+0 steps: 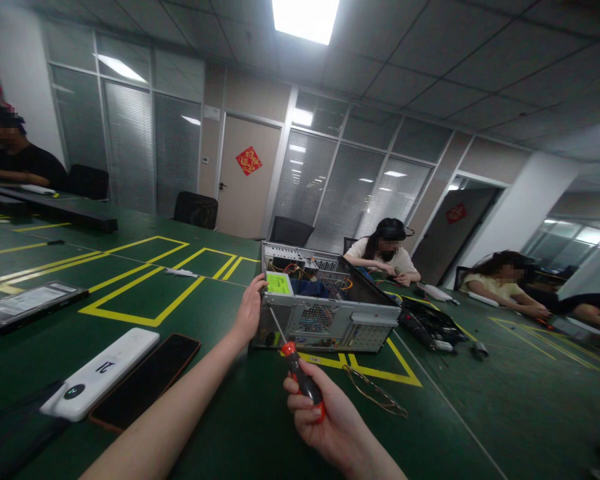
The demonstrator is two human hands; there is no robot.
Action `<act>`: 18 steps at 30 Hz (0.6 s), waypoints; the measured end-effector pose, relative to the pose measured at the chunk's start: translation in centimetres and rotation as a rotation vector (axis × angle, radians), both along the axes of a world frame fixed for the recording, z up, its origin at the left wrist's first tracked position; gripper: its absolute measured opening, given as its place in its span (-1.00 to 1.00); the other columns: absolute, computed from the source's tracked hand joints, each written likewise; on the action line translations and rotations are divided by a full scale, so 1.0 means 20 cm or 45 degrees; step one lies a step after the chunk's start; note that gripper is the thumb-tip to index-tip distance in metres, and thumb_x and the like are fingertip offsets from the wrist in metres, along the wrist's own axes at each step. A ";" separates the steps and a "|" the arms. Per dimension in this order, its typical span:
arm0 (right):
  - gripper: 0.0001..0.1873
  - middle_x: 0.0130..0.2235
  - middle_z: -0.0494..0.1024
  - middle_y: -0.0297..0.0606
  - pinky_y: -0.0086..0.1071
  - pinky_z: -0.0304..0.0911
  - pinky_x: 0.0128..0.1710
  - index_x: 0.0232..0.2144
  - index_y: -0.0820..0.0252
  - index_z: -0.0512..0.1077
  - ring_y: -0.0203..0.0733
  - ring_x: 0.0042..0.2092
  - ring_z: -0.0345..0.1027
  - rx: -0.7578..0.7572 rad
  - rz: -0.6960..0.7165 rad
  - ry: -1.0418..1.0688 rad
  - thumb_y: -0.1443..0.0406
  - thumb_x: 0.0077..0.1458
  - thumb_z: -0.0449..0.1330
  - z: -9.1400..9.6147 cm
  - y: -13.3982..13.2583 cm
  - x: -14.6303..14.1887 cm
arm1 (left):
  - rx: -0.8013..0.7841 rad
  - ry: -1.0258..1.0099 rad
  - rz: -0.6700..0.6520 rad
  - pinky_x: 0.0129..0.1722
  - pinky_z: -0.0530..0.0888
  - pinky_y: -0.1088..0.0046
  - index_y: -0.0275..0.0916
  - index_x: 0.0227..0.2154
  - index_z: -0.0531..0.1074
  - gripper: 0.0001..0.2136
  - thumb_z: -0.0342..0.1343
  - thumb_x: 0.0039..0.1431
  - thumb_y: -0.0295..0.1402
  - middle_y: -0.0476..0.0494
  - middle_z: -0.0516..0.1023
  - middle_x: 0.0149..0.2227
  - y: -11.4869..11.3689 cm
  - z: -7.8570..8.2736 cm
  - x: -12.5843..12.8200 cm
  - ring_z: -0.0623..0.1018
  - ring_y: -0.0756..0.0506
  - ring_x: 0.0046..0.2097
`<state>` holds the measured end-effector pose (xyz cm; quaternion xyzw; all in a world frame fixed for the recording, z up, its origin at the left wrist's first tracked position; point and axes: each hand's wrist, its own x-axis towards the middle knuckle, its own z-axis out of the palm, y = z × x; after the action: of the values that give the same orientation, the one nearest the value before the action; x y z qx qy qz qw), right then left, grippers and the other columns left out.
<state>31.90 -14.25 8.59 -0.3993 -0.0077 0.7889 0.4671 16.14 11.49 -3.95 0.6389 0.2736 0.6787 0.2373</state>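
Your right hand (323, 407) is clasping the screwdriver (307, 383), apparently lining it up with the computer case (340, 327) standing open on the green table (250, 427). Your left hand (250, 310) is touching its corner; grip cannot be determined. Squarely seating the screwdriver is seemingly being called for.

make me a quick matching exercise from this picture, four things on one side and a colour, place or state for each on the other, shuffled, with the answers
Things
1. screwdriver
2. computer case
3. elongated device
4. diamond-shaped sign on the pale door

Matches
a. red with gold writing
b. gripped in the right hand
c. white, beside the dark phone
d. open-topped, touched by the left hand

Pairs: 1-b, 2-d, 3-c, 4-a
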 end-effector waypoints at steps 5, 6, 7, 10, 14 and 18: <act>-0.44 -0.39 0.56 -0.30 -0.61 0.30 -0.51 -0.18 0.25 0.61 -0.30 -0.44 0.48 0.033 -0.011 -0.130 0.16 0.90 0.04 0.01 0.00 -0.03 | -0.020 -0.021 -0.007 0.74 0.54 -0.19 0.02 0.25 0.74 -0.32 -0.11 0.79 0.38 -0.32 0.74 0.58 -0.01 0.01 0.00 0.68 -0.39 0.63; -0.41 -0.39 0.56 -0.30 -0.60 0.29 -0.53 -0.16 0.28 0.64 -0.30 -0.45 0.47 0.032 0.020 -0.143 0.14 0.91 0.01 0.02 0.00 -0.03 | -0.021 -0.023 -0.010 0.74 0.54 -0.18 0.02 0.25 0.74 -0.34 -0.10 0.79 0.37 -0.31 0.74 0.58 -0.01 0.01 0.00 0.68 -0.38 0.63; -0.38 -0.39 0.56 -0.31 -0.61 0.24 -0.55 -0.13 0.30 0.65 -0.33 -0.48 0.43 0.033 0.053 -0.146 0.13 0.92 -0.02 0.02 0.00 -0.02 | -0.022 -0.025 -0.011 0.74 0.54 -0.18 0.02 0.25 0.74 -0.34 -0.10 0.79 0.36 -0.31 0.74 0.58 -0.01 0.01 0.00 0.67 -0.38 0.63; -0.37 -0.41 0.48 -0.40 -0.69 -0.02 -0.62 -0.09 0.32 0.66 -0.45 -0.56 0.21 0.048 0.106 -0.091 0.15 0.93 -0.07 0.02 0.00 0.00 | -0.021 -0.024 -0.003 0.74 0.53 -0.19 0.01 0.26 0.73 -0.33 -0.11 0.80 0.36 -0.32 0.73 0.59 -0.01 0.01 0.00 0.67 -0.38 0.63; -0.58 -0.39 0.42 -0.46 -0.74 -0.17 -0.62 -0.11 0.28 0.63 -0.50 -0.54 0.12 0.111 0.086 0.001 0.23 0.87 0.15 -0.02 0.00 0.03 | -0.011 -0.015 0.000 0.74 0.53 -0.18 0.02 0.29 0.72 -0.33 -0.13 0.81 0.35 -0.33 0.73 0.59 -0.01 0.01 0.01 0.68 -0.38 0.62; -0.59 -0.38 0.41 -0.46 -0.76 -0.17 -0.58 -0.30 0.19 0.48 -0.51 -0.49 0.17 0.173 0.114 0.024 0.34 0.73 0.36 -0.06 0.00 0.04 | -0.014 0.003 0.001 0.75 0.52 -0.22 -0.01 0.29 0.71 -0.31 -0.13 0.80 0.37 -0.36 0.71 0.61 -0.01 0.01 0.00 0.66 -0.40 0.64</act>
<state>32.73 -14.35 7.37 -0.3584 -0.0747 0.8104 0.4573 16.23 11.36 -3.75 0.6383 0.2778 0.6765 0.2403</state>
